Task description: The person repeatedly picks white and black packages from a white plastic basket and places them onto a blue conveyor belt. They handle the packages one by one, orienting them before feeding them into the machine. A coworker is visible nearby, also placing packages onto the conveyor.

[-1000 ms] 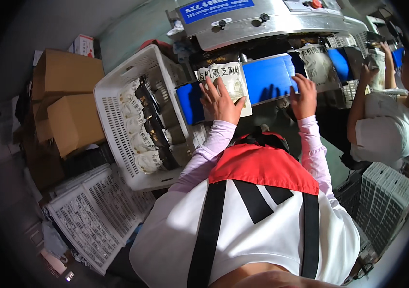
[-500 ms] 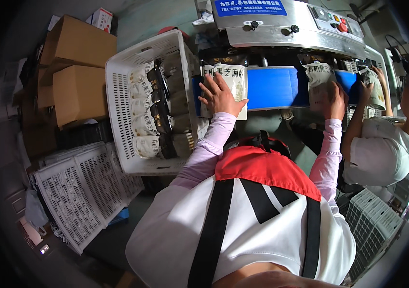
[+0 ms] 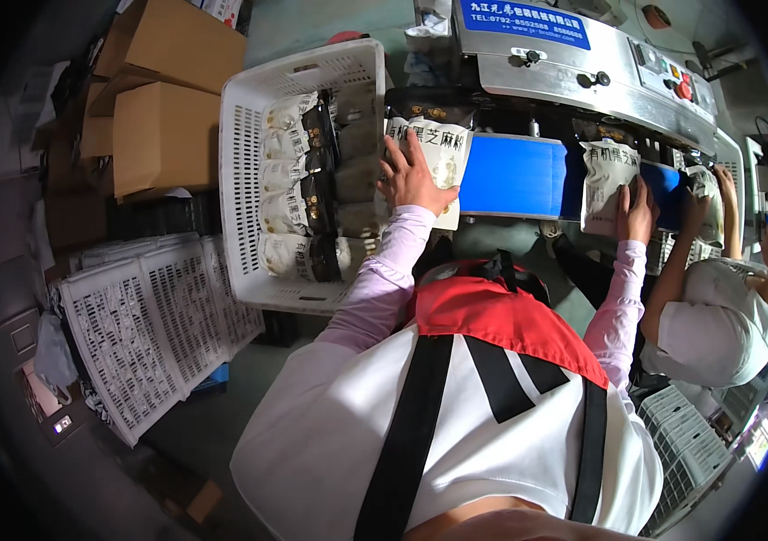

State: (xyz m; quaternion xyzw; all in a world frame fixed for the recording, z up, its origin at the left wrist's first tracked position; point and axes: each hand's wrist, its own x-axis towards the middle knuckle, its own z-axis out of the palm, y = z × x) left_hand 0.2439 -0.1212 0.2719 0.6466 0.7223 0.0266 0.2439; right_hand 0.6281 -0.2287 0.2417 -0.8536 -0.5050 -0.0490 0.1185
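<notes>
My left hand (image 3: pixel 416 183) lies over the front of a white and black pouch (image 3: pixel 446 160), its fingers spread and its thumb out to the right. That pouch stands upright beside the crate, at the left of the blue conveyor belt (image 3: pixel 512 174). Further right, my right hand (image 3: pixel 638 213) is closed on the right edge of a second pouch (image 3: pixel 602 185) of the same kind, also upright against the belt. Part of its fingers is hidden behind this pouch. Above the belt runs a metal sealing machine (image 3: pixel 551 79).
A white slatted crate (image 3: pixel 242 180) at left holds several packed pouches. Cardboard boxes (image 3: pixel 166 135) and stacked white crates (image 3: pixel 154 316) lie further left. At right, a co-worker (image 3: pixel 717 311) handles another pouch (image 3: pixel 707 203). More crates (image 3: pixel 683 433) stand at lower right.
The view has shifted, so the machine and crate sit further right in the picture. Both hands stay at their pouches. More of the right pouch shows beside my right fingers.
</notes>
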